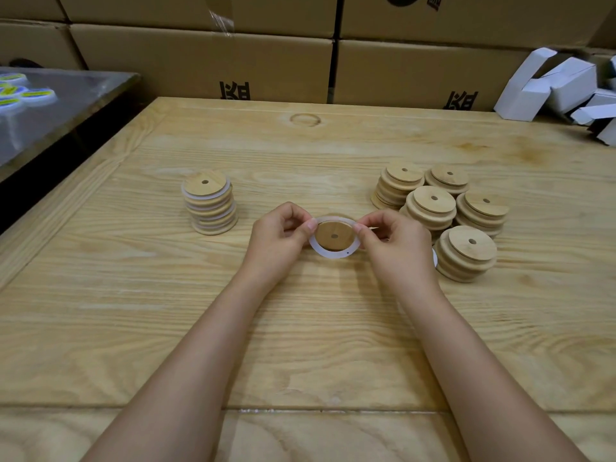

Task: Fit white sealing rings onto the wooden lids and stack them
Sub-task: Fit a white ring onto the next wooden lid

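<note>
- i see a pale wooden table filling most of my view
- brown cardboard boxes stacked in a wall behind it
- a grey metal table stands at the left
- small white cartons lie far right

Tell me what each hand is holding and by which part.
The left hand pinches the white sealing ring at its left edge, the right hand at its right edge; the ring sits around a wooden lid.
</note>
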